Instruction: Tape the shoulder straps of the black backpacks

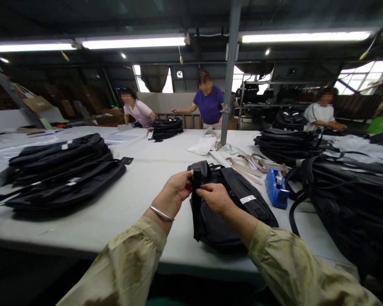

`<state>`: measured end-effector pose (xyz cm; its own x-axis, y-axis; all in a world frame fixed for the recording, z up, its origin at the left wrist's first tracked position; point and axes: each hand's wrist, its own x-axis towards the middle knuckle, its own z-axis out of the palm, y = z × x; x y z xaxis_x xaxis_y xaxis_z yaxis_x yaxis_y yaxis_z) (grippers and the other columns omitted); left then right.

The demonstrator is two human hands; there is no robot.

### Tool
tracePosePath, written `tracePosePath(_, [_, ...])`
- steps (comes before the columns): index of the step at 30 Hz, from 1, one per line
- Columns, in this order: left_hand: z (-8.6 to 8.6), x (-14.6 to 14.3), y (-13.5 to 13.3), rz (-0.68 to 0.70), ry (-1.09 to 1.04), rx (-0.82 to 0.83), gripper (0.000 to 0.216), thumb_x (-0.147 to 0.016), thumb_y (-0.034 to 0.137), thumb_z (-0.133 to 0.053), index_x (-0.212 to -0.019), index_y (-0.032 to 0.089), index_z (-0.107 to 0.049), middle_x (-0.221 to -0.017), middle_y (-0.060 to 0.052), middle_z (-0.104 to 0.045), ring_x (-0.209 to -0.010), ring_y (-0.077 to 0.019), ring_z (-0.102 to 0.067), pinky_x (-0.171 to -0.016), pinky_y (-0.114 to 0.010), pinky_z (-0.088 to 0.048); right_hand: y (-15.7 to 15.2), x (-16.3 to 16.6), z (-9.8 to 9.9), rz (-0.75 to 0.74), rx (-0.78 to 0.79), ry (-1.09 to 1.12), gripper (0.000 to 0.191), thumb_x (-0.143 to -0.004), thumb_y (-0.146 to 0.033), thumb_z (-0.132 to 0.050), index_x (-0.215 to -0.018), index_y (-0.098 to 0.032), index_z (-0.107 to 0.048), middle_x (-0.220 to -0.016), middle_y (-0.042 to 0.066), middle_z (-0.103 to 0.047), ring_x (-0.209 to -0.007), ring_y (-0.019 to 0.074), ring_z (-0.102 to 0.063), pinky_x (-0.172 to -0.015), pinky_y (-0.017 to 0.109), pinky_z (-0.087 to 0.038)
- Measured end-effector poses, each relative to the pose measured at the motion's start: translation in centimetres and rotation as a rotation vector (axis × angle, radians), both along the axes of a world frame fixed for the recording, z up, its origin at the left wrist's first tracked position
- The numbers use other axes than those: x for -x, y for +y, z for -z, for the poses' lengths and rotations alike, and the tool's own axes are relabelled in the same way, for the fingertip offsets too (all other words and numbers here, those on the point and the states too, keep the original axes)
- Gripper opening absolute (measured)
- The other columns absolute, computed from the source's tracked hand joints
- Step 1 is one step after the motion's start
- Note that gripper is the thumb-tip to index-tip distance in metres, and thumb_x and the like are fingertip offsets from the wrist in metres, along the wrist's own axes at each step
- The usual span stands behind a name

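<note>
Nearly vertical, a black strap (196, 216) hangs, pinched by left hand (179, 186) and right hand (217, 197).

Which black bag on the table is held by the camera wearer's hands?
The single bag immediately left of the blue tape dispenser: left hand and right hand hold its strap. Other bags lie stacked.

No text, brand or number can be read clearly. A black tag (127, 160) juts from the right end of the left bag pile (60, 170), and a white tag (150, 135) shows at the left of the far bag pile (168, 126); any print on either is too small to read. The white band (248, 199) on the near backpack (215, 219) shows no legible lettering.
</note>
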<state>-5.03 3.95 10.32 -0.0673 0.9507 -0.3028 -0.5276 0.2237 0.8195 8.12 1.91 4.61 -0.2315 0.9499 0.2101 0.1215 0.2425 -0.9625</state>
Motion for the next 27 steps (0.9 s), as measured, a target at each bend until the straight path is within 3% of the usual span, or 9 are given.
tracePosePath(5, [-2.0, 1.2, 1.1, -0.020, -0.017, 0.011, 0.015, -0.076, 0.001, -0.061, -0.070, 0.014, -0.058, -0.052, 0.002, -0.056, -0.041, -0.0092, -0.050, -0.042, -0.018, -0.044, -0.7, -0.4, 2.8, 0.045, 0.065, -0.199, 0.027, -0.074, -0.033, -0.069, -0.091, -0.016, -0.081, -0.085, 0.008, -0.078, -0.084, 0.0247, -0.070, -0.081, 0.036, -0.050])
tracePosePath(9, [-3.1, 1.7, 1.6, -0.024, -0.016, 0.014, 0.014, -0.079, 0.003, -0.060, -0.072, 0.015, -0.057, -0.051, 0.003, -0.055, -0.039, -0.0083, -0.048, -0.040, -0.017, -0.043, -1.3, -1.5, 4.4, 0.029, 0.136, -0.209, 0.026, -0.072, -0.034, -0.071, -0.088, -0.015, -0.080, -0.081, 0.009, -0.077, -0.086, 0.0271, -0.070, -0.083, 0.039, -0.051])
tracePosePath(13, [-3.7, 1.6, 1.6, -0.017, 0.005, 0.000, 0.014, -0.079, 0.002, -0.060, -0.073, 0.014, -0.056, -0.051, 0.003, -0.055, -0.038, -0.0076, -0.047, -0.039, -0.016, -0.043, -0.5, -1.4, 3.6, -0.028, 0.136, -0.043, 0.033, -0.070, -0.036, -0.075, -0.092, -0.012, -0.076, -0.088, 0.011, -0.076, -0.089, 0.0272, -0.070, -0.086, 0.041, -0.052])
tracePosePath(17, [-4.8, 1.6, 1.9, 0.004, 0.043, 0.001, 0.015, -0.078, 0.001, -0.059, -0.072, 0.014, -0.056, -0.049, 0.003, -0.054, -0.037, -0.0076, -0.046, -0.038, -0.016, -0.043, 0.7, 0.6, 0.9, -0.057, 0.083, 0.244, 0.052, -0.062, -0.036, -0.082, -0.107, -0.015, -0.068, -0.107, 0.011, -0.073, -0.100, 0.0247, -0.067, -0.089, 0.038, -0.053])
tracePosePath(20, [-5.6, 1.7, 2.6, 0.026, 0.082, 0.017, 0.015, -0.079, 0.002, -0.058, -0.070, 0.014, -0.057, -0.050, 0.001, -0.055, -0.039, -0.0088, -0.049, -0.039, -0.017, -0.045, 1.1, 2.5, -0.6, -0.158, 0.133, 0.327, 0.048, -0.060, -0.039, -0.083, -0.098, -0.015, -0.068, -0.088, 0.007, -0.074, -0.083, 0.0211, -0.068, -0.081, 0.037, -0.053])
tracePosePath(22, [-5.9, 1.8, 2.9, 0.039, 0.110, 0.028, 0.014, -0.079, 0.003, -0.059, -0.070, 0.014, -0.057, -0.051, 0.001, -0.056, -0.039, -0.0091, -0.049, -0.040, -0.017, -0.045, 1.3, 3.5, -0.6, -0.184, 0.200, 0.375, 0.042, -0.061, -0.040, -0.081, -0.091, -0.013, -0.068, -0.075, 0.006, -0.071, -0.069, 0.0189, -0.067, -0.074, 0.036, -0.053])
tracePosePath(27, [-5.0, 1.7, 1.8, 0.075, 0.200, 0.014, 0.012, -0.083, 0.008, -0.058, -0.072, 0.012, -0.060, -0.057, -0.002, -0.061, -0.046, -0.0107, -0.055, -0.046, -0.019, -0.048, 2.8, 4.3, 3.0, -0.085, 0.281, 0.406, 0.031, -0.062, -0.037, -0.076, -0.078, -0.013, -0.067, -0.067, 0.005, -0.068, -0.063, 0.0177, -0.064, -0.064, 0.032, -0.050])
